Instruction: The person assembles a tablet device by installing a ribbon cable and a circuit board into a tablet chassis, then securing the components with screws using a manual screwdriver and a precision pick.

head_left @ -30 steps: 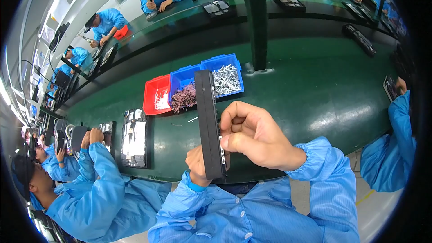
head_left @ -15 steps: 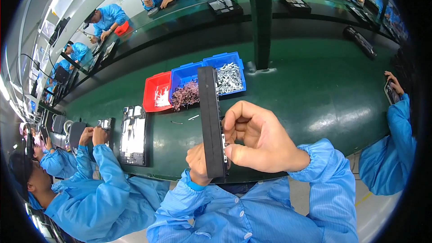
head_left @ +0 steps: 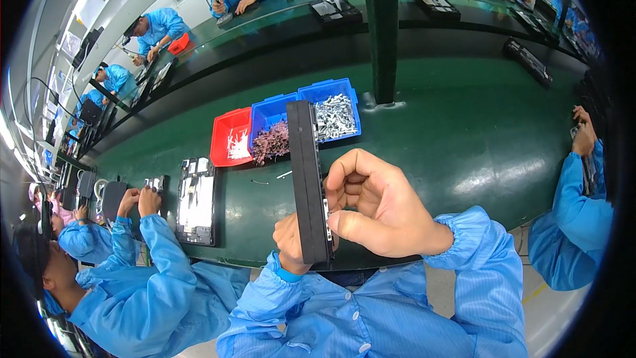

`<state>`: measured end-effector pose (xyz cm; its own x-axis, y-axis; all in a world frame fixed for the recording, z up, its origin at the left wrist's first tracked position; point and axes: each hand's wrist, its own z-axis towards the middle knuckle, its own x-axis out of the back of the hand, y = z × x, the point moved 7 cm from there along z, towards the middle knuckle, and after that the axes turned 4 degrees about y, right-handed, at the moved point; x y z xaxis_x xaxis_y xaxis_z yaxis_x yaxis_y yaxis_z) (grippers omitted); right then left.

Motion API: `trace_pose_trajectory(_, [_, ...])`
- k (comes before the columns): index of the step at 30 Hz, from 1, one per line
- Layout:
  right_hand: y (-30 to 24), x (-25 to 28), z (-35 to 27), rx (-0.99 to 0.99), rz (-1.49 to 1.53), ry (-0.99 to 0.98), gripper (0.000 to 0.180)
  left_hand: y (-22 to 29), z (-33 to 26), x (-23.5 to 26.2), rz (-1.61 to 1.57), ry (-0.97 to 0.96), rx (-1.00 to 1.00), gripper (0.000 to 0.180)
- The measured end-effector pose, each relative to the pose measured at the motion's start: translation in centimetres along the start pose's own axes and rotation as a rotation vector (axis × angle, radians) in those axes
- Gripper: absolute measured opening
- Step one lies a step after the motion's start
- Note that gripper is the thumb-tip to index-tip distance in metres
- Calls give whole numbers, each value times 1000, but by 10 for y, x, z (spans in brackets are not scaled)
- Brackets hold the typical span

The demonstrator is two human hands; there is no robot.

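From here I see one black device (head_left: 307, 185) held on edge over one green bench (head_left: 457, 146), left hand (head_left: 287, 237) clamped on it. Right hand (head_left: 385, 211) curls at its side, can't tell if it's pinching. One red bin (head_left: 228, 123), two blue bins (head_left: 266, 115) beyond.

Open green tabletop (head_left: 464, 159) gives passage right of the right hand (head_left: 377, 209); farther ahead stands a green post (head_left: 383, 40), while the black-cased device (head_left: 307, 185) and parts bins (head_left: 270, 111) obstruct leftward reach.
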<state>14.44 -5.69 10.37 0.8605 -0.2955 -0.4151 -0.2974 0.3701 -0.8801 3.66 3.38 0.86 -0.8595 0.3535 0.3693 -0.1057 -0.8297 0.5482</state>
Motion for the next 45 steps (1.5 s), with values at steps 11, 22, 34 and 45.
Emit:
trace_pose_trajectory(11, [-3, -3, -2, 18, -39, -38, 40, -3, 3, 2, -103, -94, 98, 21])
trace_pose_trajectory(22, [-3, -2, -1, 1, -26, -45, 41, 14, 10, 7, 14, -17, -31, 25])
trace_pose_trajectory(34, [-2, -1, 0, -56, -12, -29, 46, 7, 3, 5, 29, 20, -107, 25])
trace_pose_trajectory(45, [-4, -2, 0, -13, -18, -19, 47, 7, 6, 4, -23, -4, -92, 31])
